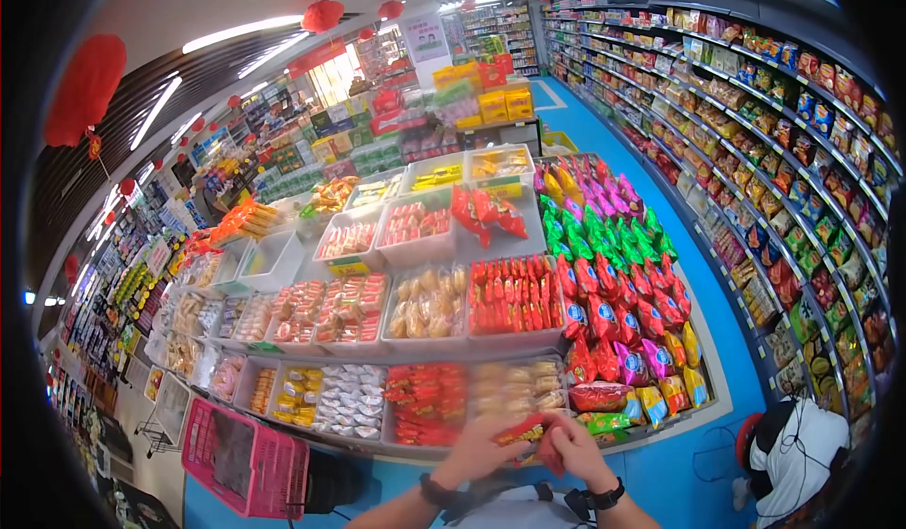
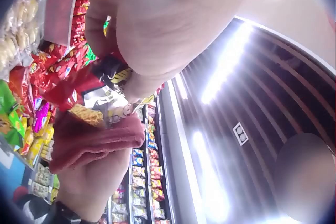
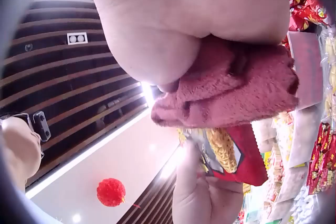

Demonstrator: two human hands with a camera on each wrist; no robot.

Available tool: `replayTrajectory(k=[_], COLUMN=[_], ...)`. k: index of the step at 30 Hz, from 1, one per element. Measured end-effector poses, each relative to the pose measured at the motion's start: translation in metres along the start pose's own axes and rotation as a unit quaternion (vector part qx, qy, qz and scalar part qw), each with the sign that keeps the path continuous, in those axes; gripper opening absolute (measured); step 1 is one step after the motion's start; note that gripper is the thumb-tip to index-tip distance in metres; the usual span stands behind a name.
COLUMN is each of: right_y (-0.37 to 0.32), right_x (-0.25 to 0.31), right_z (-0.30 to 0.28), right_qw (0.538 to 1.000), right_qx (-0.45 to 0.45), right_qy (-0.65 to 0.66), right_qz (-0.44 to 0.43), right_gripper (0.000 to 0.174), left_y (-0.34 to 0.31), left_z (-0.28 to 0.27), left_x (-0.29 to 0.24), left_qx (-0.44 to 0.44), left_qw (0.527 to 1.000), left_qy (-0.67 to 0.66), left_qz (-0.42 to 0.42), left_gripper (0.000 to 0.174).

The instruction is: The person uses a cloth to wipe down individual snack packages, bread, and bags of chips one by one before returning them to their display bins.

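A red snack packet is held up by the left hand, whose thumb and fingers pinch it. The right hand grips a folded dusty-red cloth, its fingers curled round it. In the right wrist view the cloth lies over the upper part of the packet, and the left hand holds the packet from below. In the left wrist view the cloth is against the packet's front, which has a noodle picture. Both hands are close together over the front edge of the display.
Bins of wrapped snacks fill the display in front, with bagged snacks stacked at its right. A pink basket stands at lower left. Long shelves run along the right. A person in white is at lower right.
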State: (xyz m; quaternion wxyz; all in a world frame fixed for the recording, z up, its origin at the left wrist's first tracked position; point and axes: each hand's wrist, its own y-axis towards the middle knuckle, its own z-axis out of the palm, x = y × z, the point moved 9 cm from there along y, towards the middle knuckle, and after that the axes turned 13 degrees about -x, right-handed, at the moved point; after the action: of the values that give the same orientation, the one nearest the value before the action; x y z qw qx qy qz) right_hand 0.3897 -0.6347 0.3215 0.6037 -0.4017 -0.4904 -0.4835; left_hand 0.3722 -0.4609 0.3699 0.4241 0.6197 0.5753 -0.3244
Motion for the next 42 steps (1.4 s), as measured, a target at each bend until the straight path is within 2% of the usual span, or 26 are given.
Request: replayTrajectory(k=[3, 6, 9, 10, 13, 14, 17, 19, 21, 22, 23, 24, 26, 27, 28, 29, 31, 33, 36, 37, 38, 39, 41, 42], right_y=[-0.003, -0.005, -0.010, -0.009, -0.009, -0.009, -0.014, -0.018, -0.014, -0.015, -0.015, -0.013, -0.011, -0.011, -0.010, -0.008, -0.002, -0.002, -0.008, -0.007, -0.006, -0.004, -0.003, -0.004], right_x=[-0.008, 0.005, 0.021, 0.024, 0.021, 0.002, -0.002, 0.005, -0.009, -0.008, 0.006, -0.016, -0.059, -0.046, -0.032, -0.006, -0.004, 0.009, -0.003, -0.009, -0.016, -0.014, -0.004, -0.001], right_z=[0.004, 0.011, 0.024, 0.023, 0.023, 0.014, 0.010, 0.013, 0.004, 0.004, 0.006, -0.001, -0.016, -0.007, 0.001, 0.011, 0.010, 0.011, 0.020, 0.020, 0.020, 0.021, 0.025, 0.025], right_qw=[1.000, 0.998, 0.996, 0.999, 0.990, 0.981, 0.959, 0.984, 0.998, 0.994, 0.982, 0.976, 0.966, 0.952, 0.935, 0.899, 0.912, 0.929, 0.966, 0.961, 0.956, 0.949, 0.956, 0.963], right_qx=[-0.006, 0.006, 0.041, 0.037, 0.066, 0.081, 0.147, 0.103, -0.016, -0.032, -0.055, -0.054, -0.054, -0.066, -0.080, -0.106, -0.042, -0.012, -0.024, -0.015, -0.007, 0.001, 0.029, 0.028], right_qy=[-0.005, 0.045, 0.063, 0.014, -0.121, -0.174, -0.239, -0.134, 0.000, 0.085, 0.166, 0.188, 0.220, 0.264, 0.307, 0.386, 0.386, 0.353, 0.238, 0.256, 0.273, 0.291, 0.283, 0.264], right_qz=[0.007, 0.041, 0.049, 0.014, -0.025, -0.018, -0.035, 0.047, 0.055, 0.063, 0.070, 0.091, 0.121, 0.139, 0.155, 0.177, 0.132, 0.109, 0.093, 0.101, 0.110, 0.118, 0.072, 0.049], right_gripper=[0.050, 0.060, 0.069, 0.067, 0.055, 0.045, 0.036, 0.035, 0.034, 0.038, 0.044, 0.045, 0.050, 0.051, 0.052, 0.049, 0.049, 0.049, 0.051, 0.052, 0.053, 0.055, 0.057, 0.059], left_y=[-0.005, -0.005, 0.000, -0.001, 0.004, 0.004, 0.001, 0.004, 0.007, 0.008, 0.007, 0.010, 0.011, 0.012, 0.014, 0.015, 0.012, 0.015, 0.007, 0.007, 0.006, 0.008, 0.005, 0.000], left_z=[0.005, 0.006, -0.005, -0.008, -0.018, -0.021, -0.025, -0.030, -0.031, -0.031, -0.026, -0.023, -0.022, -0.021, -0.021, -0.016, -0.007, 0.001, 0.004, 0.004, 0.001, 0.004, 0.013, 0.017], left_x=[0.000, -0.008, -0.002, -0.005, 0.000, 0.002, 0.006, 0.007, 0.014, 0.019, 0.028, 0.031, 0.027, 0.022, 0.002, 0.022, 0.019, 0.007, 0.011, 0.016, 0.017, 0.026, 0.041, 0.044], left_qx=[0.015, 0.022, -0.036, -0.011, -0.053, -0.064, -0.086, -0.147, -0.167, -0.158, -0.143, -0.137, -0.117, -0.103, -0.109, -0.100, -0.066, -0.067, -0.118, -0.142, -0.169, -0.158, -0.130, -0.094], left_qw=[0.999, 0.994, 0.996, 0.996, 0.998, 0.997, 0.986, 0.983, 0.981, 0.983, 0.985, 0.986, 0.984, 0.978, 0.971, 0.965, 0.953, 0.972, 0.977, 0.974, 0.983, 0.984, 0.975, 0.979], left_qy=[-0.037, 0.049, 0.047, -0.022, 0.013, -0.003, -0.036, -0.070, -0.075, -0.065, -0.058, -0.063, -0.097, -0.122, -0.157, -0.202, -0.259, -0.202, -0.173, -0.178, -0.056, -0.083, -0.133, -0.103], left_qz=[-0.012, 0.094, 0.071, -0.084, -0.031, -0.042, -0.138, -0.089, -0.067, -0.071, -0.077, -0.066, -0.093, -0.137, -0.146, -0.134, -0.141, -0.096, -0.040, -0.021, 0.043, -0.011, -0.124, -0.146], left_gripper=[0.047, 0.045, 0.038, 0.038, 0.041, 0.043, 0.043, 0.052, 0.061, 0.065, 0.068, 0.071, 0.065, 0.062, 0.050, 0.054, 0.061, 0.063, 0.065, 0.066, 0.056, 0.054, 0.049, 0.048])
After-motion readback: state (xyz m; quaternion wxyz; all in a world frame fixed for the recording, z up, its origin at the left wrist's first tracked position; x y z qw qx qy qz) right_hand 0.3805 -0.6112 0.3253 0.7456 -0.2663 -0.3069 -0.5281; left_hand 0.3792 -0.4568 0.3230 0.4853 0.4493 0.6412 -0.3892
